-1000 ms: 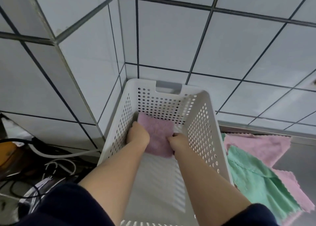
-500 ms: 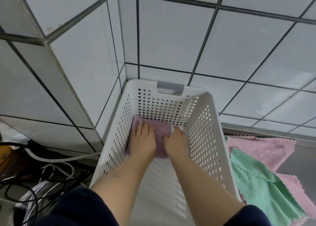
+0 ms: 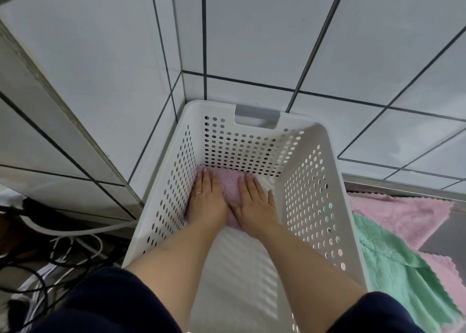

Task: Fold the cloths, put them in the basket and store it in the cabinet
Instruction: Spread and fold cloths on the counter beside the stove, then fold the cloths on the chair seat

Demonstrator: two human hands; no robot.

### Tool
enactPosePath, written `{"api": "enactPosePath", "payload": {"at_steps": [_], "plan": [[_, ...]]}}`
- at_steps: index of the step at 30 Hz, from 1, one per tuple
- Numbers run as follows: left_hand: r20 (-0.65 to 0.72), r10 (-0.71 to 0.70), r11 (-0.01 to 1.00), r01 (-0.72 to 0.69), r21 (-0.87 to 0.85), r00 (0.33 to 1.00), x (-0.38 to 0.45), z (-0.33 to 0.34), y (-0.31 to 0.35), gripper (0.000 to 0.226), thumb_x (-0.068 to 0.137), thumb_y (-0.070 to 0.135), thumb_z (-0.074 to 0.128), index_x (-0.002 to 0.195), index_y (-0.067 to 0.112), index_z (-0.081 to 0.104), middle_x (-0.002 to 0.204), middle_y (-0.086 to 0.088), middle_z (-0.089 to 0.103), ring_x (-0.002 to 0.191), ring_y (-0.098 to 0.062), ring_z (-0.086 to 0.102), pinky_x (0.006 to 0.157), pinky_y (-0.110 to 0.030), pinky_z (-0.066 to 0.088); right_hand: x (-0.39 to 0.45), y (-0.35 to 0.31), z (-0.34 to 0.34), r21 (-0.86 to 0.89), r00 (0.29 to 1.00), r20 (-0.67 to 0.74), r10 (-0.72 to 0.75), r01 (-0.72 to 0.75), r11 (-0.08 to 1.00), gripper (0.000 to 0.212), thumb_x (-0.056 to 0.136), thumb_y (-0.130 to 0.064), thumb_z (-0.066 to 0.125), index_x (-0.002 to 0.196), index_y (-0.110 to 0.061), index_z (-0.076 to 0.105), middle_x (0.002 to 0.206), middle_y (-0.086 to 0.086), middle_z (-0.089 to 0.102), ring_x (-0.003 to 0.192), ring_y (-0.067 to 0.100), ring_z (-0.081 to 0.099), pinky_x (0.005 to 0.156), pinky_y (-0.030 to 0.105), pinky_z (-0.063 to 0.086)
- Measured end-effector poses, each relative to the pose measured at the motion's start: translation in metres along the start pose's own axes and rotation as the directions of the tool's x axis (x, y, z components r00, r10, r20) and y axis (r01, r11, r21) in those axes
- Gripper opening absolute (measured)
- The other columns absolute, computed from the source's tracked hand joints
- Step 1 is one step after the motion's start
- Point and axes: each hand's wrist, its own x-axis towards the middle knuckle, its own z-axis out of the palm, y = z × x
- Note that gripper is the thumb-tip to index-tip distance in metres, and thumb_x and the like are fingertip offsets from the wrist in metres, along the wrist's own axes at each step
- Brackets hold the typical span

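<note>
Against the tiled wall, in the white basket, the left grip and the right grip, fingers flat, pressed the folded purple cloth.

White perforated basket sits mid-frame, tucked into the tiled corner, handle cut-out at its far end. Folded lilac cloth lies flat on the basket floor against the far left corner. At lower right, outside the basket, a green cloth overlaps an unfolded pink cloth.
</note>
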Motion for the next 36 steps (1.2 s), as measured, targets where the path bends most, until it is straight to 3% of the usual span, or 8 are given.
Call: {"api": "enactPosePath", "payload": {"at_steps": [7, 10, 12, 14, 18, 22, 27, 36], "plan": [[0.015, 0.014, 0.999, -0.013, -0.052, 1.000, 0.004, -0.006, 0.002, 0.062, 0.097, 0.021, 0.034, 0.149, 0.003, 0.005, 0.158, -0.014, 0.001, 0.146, -0.027, -0.001, 0.119, -0.036, 0.003, 0.002, -0.004, -0.016, 0.029, 0.997, 0.069, 0.045, -0.047, 0.998, 0.069, 0.096, -0.052, 0.026, 0.150, -0.021, -0.003, 0.158, -0.001, -0.011, 0.146, 0.023, -0.006, 0.116, 0.051, -0.003], [0.018, -0.042, 0.984, 0.045, -0.175, 0.999, 0.006, -0.022, 0.007, 0.048, 0.093, 0.014, 0.038, 0.139, 0.004, 0.034, 0.147, -0.017, 0.031, 0.135, -0.031, 0.030, 0.111, -0.042, 0.030, 0.002, -0.009, -0.030, 0.075, 0.994, -0.073, 0.083, -0.077, 0.994, 0.058, 0.092, -0.034, 0.042, 0.144, -0.012, 0.029, 0.154, 0.008, 0.022, 0.141, 0.028, 0.022, 0.114, 0.047, 0.020], [-0.014, -0.045, 0.956, 0.039, -0.291, 0.999, 0.002, -0.037, 0.012, 0.035, 0.090, 0.011, 0.038, 0.121, 0.005, 0.052, 0.128, -0.016, 0.052, 0.113, -0.031, 0.050, 0.094, -0.043, 0.046, -0.004, -0.014, -0.045, 0.201, 0.984, -0.135, 0.116, -0.087, 0.976, 0.042, 0.086, -0.025, 0.043, 0.124, -0.010, 0.051, 0.132, 0.013, 0.050, 0.123, 0.032, 0.046, 0.095, 0.037, 0.040], [-0.033, -0.046, 0.909, 0.028, -0.415, 0.998, -0.004, -0.054, 0.020, 0.030, 0.092, 0.013, 0.038, 0.114, 0.007, 0.056, 0.118, -0.011, 0.060, 0.103, -0.030, 0.057, 0.086, -0.039, 0.049, -0.014, -0.018, -0.064, 0.354, 0.971, -0.171, 0.168, -0.099, 0.930, 0.031, 0.086, -0.020, 0.041, 0.110, -0.012, 0.060, 0.114, 0.009, 0.061, 0.107, 0.030, 0.058, 0.078, 0.030, 0.043], [-0.074, 0.029, 0.823, -0.066, -0.564, 0.997, -0.029, -0.095, 0.037, 0.032, 0.094, 0.018, 0.044, 0.124, 0.012, 0.057, 0.125, -0.004, 0.061, 0.112, -0.023, 0.057, 0.091, -0.032, 0.043, -0.054, -0.027, -0.107, 0.531, 0.943, -0.222, 0.249, -0.097, 0.842, 0.036, 0.094, -0.018, 0.050, 0.131, -0.015, 0.051, 0.129, 0.002, 0.058, 0.103, 0.019, 0.058, 0.081, 0.025, 0.041], [-0.173, 0.206, 0.766, -0.269, -0.584, 0.963, -0.069, -0.134, 0.047, 0.030, 0.096, 0.019, 0.048, 0.124, 0.014, 0.057, 0.125, -0.001, 0.061, 0.115, -0.016, 0.055, 0.094, -0.025, 0.038, -0.109, -0.035, -0.138, 0.603, 0.900, -0.351, 0.257, 0.008, 0.797, 0.031, 0.092, -0.017, 0.054, 0.123, -0.016, 0.058, 0.117, 0.000, 0.064, 0.105, 0.018, 0.060, 0.086, 0.026, 0.044], [-0.210, 0.362, 0.634, -0.405, -0.659, 0.908, -0.125, -0.175, 0.060, 0.022, 0.095, 0.020, 0.051, 0.115, 0.016, 0.061, 0.115, 0.005, 0.063, 0.102, -0.008, 0.056, 0.092, -0.023, 0.040, -0.202, -0.032, -0.166, 0.624, 0.815, -0.480, 0.325, 0.057, 0.780, 0.023, 0.091, -0.017, 0.056, 0.112, -0.022, 0.063, 0.098, -0.008, 0.066, 0.086, 0.012, 0.061, 0.081, 0.029, 0.049], [-0.182, 0.691, 0.367, -0.556, -0.745, 0.700, -0.234, -0.176, 0.095, 0.016, 0.092, 0.010, 0.054, 0.103, 0.016, 0.063, 0.100, -0.007, 0.068, 0.093, -0.022, 0.065, 0.087, -0.035, 0.053, -0.370, 0.000, -0.128, 0.697, 0.622, -0.522, 0.584, -0.084, 0.712, 0.021, 0.090, -0.016, 0.058, 0.109, -0.021, 0.065, 0.096, -0.009, 0.066, 0.093, 0.014, 0.065, 0.091, 0.039, 0.053]]}}
